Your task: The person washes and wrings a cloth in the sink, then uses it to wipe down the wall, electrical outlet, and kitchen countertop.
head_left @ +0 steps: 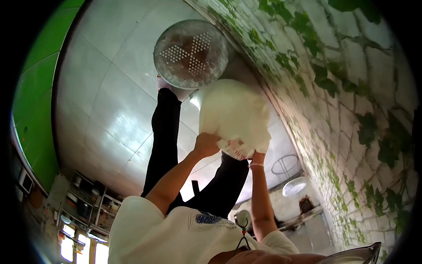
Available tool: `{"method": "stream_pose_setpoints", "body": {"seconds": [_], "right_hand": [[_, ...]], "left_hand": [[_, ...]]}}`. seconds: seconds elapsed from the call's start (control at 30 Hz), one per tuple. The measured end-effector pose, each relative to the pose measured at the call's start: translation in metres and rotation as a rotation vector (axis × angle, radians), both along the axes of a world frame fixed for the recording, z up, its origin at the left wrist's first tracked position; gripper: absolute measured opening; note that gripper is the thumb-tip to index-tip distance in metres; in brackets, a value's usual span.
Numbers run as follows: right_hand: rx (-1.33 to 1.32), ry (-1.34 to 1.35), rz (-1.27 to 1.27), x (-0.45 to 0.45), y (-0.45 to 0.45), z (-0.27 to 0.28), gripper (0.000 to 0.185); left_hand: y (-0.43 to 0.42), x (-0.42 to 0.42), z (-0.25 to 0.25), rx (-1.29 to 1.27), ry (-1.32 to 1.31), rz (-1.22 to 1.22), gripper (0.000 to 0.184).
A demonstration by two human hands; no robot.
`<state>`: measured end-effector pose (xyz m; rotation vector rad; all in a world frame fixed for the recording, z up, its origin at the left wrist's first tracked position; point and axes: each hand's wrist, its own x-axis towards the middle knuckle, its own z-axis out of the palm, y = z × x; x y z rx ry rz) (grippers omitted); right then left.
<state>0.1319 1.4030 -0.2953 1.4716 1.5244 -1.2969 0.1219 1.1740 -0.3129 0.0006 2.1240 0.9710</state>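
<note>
item: one pale bag (233, 112), bulging, with red print (238, 148) near the end closest to the wearer. location: raised in front of the body, over the floor (114, 101) and towards its edge along the patterned wall (351, 79); the round perforated pan (171, 70) lies just beyond the bag, by one foot (161, 82).

handling, in my judgement: the bag looks thin and slack, so the load is best shared evenly between both sides, the printed end gathered firmly without digging fingertips into the film. slow movement is advised — the body of the bag could swing against the pan or catch under its rim.

grip, left hand (207, 145): fingers curled in, grasping the bag at its near left edge; little gap seen. grip, right hand (260, 157): at the opposite near edge, wristband (256, 164) in view, fingers covered by the bag — how far closed, cannot tell.
</note>
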Motion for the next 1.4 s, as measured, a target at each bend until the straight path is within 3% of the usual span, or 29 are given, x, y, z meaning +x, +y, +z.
{"method": "stream_pose_setpoints", "body": {"seconds": [0.07, 0.2, 0.27, 0.43, 0.47, 0.5, 0.57, 0.63, 0.67, 0.7, 0.73, 0.87, 0.9, 0.97, 1.03, 1.07, 1.13, 1.27, 1.3, 1.4], "right_hand": [[0.062, 0.523, -0.157, 0.014, -0.002, -0.006, 0.044], [-0.021, 0.373, -0.248, 0.008, -0.007, 0.040, 0.037], [-0.074, 0.380, -0.246, -0.010, -0.008, 0.045, 0.031], [-0.053, 0.294, -0.386, -0.010, -0.028, 0.086, 0.019], [-0.053, 0.275, -0.379, -0.005, -0.025, 0.091, 0.019], [-0.016, 0.308, -0.204, 0.005, -0.020, 0.103, 0.017], [-0.091, 0.285, -0.278, -0.009, -0.034, 0.138, 0.013], [0.175, 0.420, 0.388, -0.007, -0.043, 0.176, 0.014], [0.313, 0.562, 0.952, -0.014, -0.047, 0.200, 0.015], [0.325, 0.575, 0.964, -0.014, -0.053, 0.215, 0.015], [0.231, 0.462, 0.529, -0.011, -0.061, 0.236, 0.015], [0.020, 0.297, -0.348, -0.045, -0.120, 0.345, 0.018], [0.120, 0.358, -0.129, -0.041, -0.123, 0.365, 0.021], [0.096, 0.365, 0.005, -0.057, -0.148, 0.423, 0.029], [-0.013, 0.325, -0.121, -0.074, -0.170, 0.474, 0.037], [-0.071, 0.320, -0.326, -0.086, -0.185, 0.491, 0.039], [-0.051, 0.307, -0.323, -0.081, -0.180, 0.505, 0.040], [-0.137, 0.343, -0.189, -0.091, -0.148, 0.479, 0.042], [-0.150, 0.324, -0.159, -0.081, -0.146, 0.485, 0.043], [-0.167, 0.389, -0.095, -0.128, -0.146, 0.419, 0.039]], "left_hand": [[-0.005, 0.000, 0.007, -0.058, 0.018, -0.081, 0.021], [-0.006, -0.001, 0.021, -0.062, -0.055, 0.018, 0.012], [-0.007, 0.001, 0.029, -0.124, -0.098, -0.050, 0.011], [-0.021, 0.019, 0.084, -0.073, -0.142, 0.072, 0.009], [-0.024, 0.017, 0.097, -0.076, -0.161, 0.079, 0.009], [-0.029, 0.015, 0.114, -0.067, -0.172, 0.087, 0.009], [-0.040, 0.012, 0.144, -0.026, -0.178, 0.127, 0.010], [-0.052, 0.006, 0.182, -0.028, -0.232, 0.094, 0.012], [-0.059, 0.000, 0.199, -0.032, -0.261, 0.048, 0.014], [-0.068, -0.002, 0.215, 0.030, -0.271, 0.060, 0.015], [-0.079, -0.010, 0.234, 0.049, -0.256, 0.067, 0.015], [-0.134, -0.036, 0.320, 0.140, -0.199, -0.007, 0.018], [-0.149, -0.047, 0.342, 0.172, -0.158, -0.028, 0.016], [-0.176, -0.060, 0.394, 0.197, -0.132, -0.047, 0.015], [-0.188, -0.069, 0.419, 0.284, 0.006, -0.084, 0.011], [-0.197, -0.080, 0.425, 0.283, 0.011, -0.096, 0.011], [-0.205, -0.102, 0.445, 0.331, 0.172, -0.022, 0.010], [-0.199, -0.125, 0.451, 0.173, 0.217, -0.089, 0.014], [-0.197, -0.131, 0.448, 0.274, 0.287, -0.007, 0.014], [-0.181, -0.150, 0.409, 0.144, 0.461, 0.040, 0.011]]}}
